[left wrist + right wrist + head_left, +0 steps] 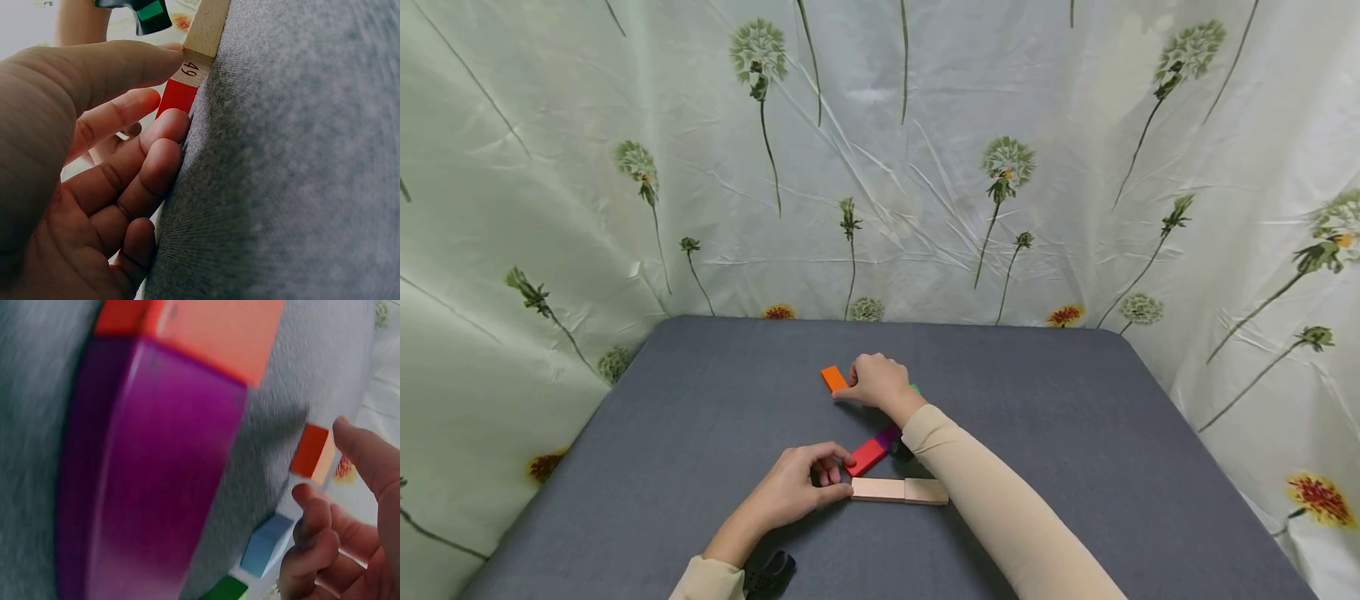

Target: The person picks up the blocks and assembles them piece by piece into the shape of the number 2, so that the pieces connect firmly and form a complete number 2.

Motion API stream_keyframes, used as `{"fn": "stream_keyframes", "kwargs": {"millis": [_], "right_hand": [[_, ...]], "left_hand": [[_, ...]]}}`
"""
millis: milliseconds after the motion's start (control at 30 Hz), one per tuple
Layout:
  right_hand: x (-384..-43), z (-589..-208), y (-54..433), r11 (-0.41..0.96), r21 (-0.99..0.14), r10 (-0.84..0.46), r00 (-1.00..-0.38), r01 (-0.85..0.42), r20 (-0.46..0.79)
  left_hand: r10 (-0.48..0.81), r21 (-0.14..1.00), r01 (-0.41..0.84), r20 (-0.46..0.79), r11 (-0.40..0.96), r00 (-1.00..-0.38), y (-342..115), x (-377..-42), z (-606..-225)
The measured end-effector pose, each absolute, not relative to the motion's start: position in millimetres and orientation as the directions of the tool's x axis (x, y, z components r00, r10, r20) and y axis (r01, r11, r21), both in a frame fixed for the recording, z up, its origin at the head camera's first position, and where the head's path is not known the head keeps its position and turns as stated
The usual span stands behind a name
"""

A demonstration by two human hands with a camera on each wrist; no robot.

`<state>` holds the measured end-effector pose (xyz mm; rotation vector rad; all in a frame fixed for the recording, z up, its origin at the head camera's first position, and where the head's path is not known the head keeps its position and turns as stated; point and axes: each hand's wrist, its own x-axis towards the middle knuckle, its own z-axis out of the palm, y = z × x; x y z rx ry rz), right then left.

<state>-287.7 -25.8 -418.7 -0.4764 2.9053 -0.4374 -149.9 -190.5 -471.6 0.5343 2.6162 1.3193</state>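
My left hand (801,483) is at the left end of a row of two plain wooden blocks (877,490). Its thumb tip meets the end marked 49 in the left wrist view, and its index fingertip is right at the red block (867,457). A purple block (886,436) continues the slanted line from the red one. Farther back, my right hand (880,383) is over the table beside an orange block (833,379). Thumb and index finger stand apart at that block's end in the right wrist view. Blue (267,544) and green (226,589) blocks lie near this hand.
The blocks lie on a dark grey cloth-covered table (737,375). A pale curtain (880,167) printed with dandelions hangs behind and at the sides. My right forearm (1000,492) crosses beside the wooden and purple blocks, and a black wrist device (771,575) is on my left wrist.
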Motion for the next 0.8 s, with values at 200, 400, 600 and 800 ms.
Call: {"fn": "stream_keyframes", "kwargs": {"millis": [200,400,600,800], "right_hand": [[-288,-422,-33,0.922,-0.287,-0.308,-0.943,-0.262,-0.129],[-292,-416,-22,0.942,-0.251,-0.268,-0.950,-0.224,-0.157],[-295,-413,-14,0.948,-0.233,-0.256,-0.953,-0.215,-0.161],[-298,-412,-11,0.950,-0.231,-0.253,-0.951,-0.210,-0.176]], "left_hand": [[0.391,0.799,0.256,0.028,0.545,-0.920,-192,-150,-474],[0.385,0.790,0.259,0.031,0.556,-0.923,-192,-152,-474],[0.386,0.789,0.258,0.029,0.557,-0.922,-192,-152,-473],[0.387,0.792,0.252,0.021,0.556,-0.922,-191,-151,-473]]}}
